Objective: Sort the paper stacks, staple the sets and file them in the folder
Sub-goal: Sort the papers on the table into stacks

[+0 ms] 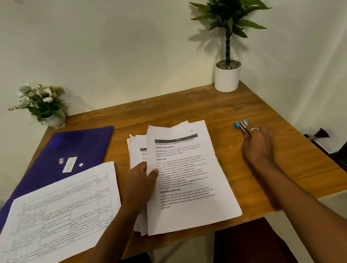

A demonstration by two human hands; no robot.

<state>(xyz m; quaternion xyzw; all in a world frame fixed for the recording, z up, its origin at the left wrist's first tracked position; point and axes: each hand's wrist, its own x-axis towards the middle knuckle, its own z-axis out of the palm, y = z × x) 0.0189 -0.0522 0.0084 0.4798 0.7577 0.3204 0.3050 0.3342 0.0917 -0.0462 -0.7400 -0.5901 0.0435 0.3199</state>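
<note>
Purple folder, two stacks, one stapler

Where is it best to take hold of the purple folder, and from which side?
Probably by its free right edge near the far corner, coming from the right. The purple folder lies flat on the table, and the printed table sheet covers its near end.

Both forearms reach forward, well apart. The left hand pinches the top sheet under its thumb; the right hand curls round the stapler
</note>
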